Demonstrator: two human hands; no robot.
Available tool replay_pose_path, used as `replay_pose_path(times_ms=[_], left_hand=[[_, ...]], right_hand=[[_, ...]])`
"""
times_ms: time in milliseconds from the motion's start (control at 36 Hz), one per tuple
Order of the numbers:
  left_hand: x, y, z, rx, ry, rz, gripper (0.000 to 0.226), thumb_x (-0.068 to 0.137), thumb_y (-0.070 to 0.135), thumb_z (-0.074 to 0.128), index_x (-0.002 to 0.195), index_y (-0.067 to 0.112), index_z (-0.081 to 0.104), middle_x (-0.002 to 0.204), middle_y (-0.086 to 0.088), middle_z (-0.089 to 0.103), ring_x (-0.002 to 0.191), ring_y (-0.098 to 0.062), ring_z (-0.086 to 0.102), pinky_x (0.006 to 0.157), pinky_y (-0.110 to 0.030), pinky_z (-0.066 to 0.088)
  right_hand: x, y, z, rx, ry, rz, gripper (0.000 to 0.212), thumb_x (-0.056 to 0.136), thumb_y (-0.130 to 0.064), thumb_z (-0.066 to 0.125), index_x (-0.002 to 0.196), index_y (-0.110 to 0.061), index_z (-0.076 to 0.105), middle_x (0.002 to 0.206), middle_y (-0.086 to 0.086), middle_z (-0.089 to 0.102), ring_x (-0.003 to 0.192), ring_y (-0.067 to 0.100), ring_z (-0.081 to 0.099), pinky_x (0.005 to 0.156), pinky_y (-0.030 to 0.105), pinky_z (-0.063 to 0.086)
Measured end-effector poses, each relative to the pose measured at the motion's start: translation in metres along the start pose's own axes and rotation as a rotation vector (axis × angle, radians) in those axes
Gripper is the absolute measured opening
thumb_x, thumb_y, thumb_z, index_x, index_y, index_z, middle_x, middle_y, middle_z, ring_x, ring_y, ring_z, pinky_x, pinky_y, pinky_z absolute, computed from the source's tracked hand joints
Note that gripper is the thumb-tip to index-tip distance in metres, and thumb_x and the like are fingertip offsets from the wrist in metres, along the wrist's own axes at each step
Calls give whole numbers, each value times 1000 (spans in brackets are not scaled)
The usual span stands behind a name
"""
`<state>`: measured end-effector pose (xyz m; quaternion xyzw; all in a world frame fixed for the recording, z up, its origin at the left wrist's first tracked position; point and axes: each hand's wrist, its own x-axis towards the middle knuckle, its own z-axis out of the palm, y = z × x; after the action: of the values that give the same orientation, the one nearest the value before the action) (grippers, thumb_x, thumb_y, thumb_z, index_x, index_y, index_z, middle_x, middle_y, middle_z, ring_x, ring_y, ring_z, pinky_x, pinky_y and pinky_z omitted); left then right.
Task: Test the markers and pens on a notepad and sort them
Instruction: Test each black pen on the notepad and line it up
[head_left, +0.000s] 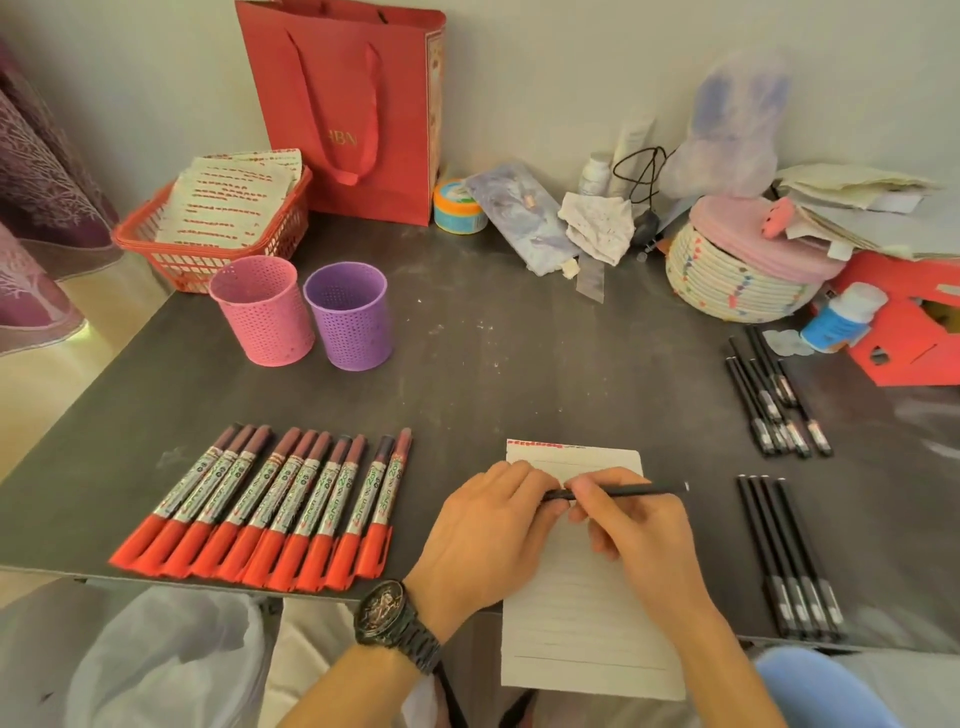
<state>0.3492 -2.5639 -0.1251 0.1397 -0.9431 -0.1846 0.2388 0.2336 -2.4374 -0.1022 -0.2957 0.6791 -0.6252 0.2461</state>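
A black pen (634, 490) lies crosswise above the notepad's (571, 613) top, long axis left to right, pale end pointing right. The left hand (485, 535) curls its fingers (511, 475) round the pen's left end; the right hand (641, 530) pinches the barrel. The notepad overhangs the desk's (493, 374) near edge. Bare desk opens beyond it, between red-capped markers (260, 499) on the left and sorted black pens (789, 561) on the right.
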Motion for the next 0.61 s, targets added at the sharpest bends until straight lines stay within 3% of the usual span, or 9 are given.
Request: replay_pose_path(times_ms=[139,222,306,361,472,611], left_hand=[[0,4,1,48,52,-13,42,100,47,43,68,19,45,55,9,45,47,-10,34,42,-25,26],[1,3,-1,92,76,-39,55,98,60,38,58,22,36,47,11,32,40,-9,27,39,-22,20],[3,0,0,92,92,-19,58,96,63,42,56,21,38,48,11,36,45,-7,29,39,-23,24],[3,-1,2,58,102,10,56,95,62,46,58,21,39,54,11,41,55,-8,32,48,-22,27],[5,-2,0,-55,52,-48,48,92,67,47,72,23,44,74,14,45,74,-9,40,67,-26,36],[6,-8,-1,-135,-6,-225,50,89,74,40,112,32,52,89,27,42,92,1,44,77,-18,36]], right_hand=[[0,4,2,49,-52,22,19,87,-28,70,71,-18,74,57,0,61,53,6,52,51,14,42],[1,8,-5,37,-50,-8,20,90,-27,73,72,-19,73,56,1,58,54,8,51,52,17,42],[-1,9,-8,29,-28,-20,19,88,-32,73,73,-21,73,57,2,58,55,10,53,52,20,43],[-1,10,-7,53,-1,-17,21,85,-36,71,74,-18,73,58,3,58,54,12,53,51,21,43],[2,10,-12,314,129,80,18,86,-20,65,71,-12,70,52,5,48,47,18,45,46,23,37],[7,5,-22,528,115,233,18,82,-23,62,69,-11,66,52,4,43,42,17,40,41,23,33]])
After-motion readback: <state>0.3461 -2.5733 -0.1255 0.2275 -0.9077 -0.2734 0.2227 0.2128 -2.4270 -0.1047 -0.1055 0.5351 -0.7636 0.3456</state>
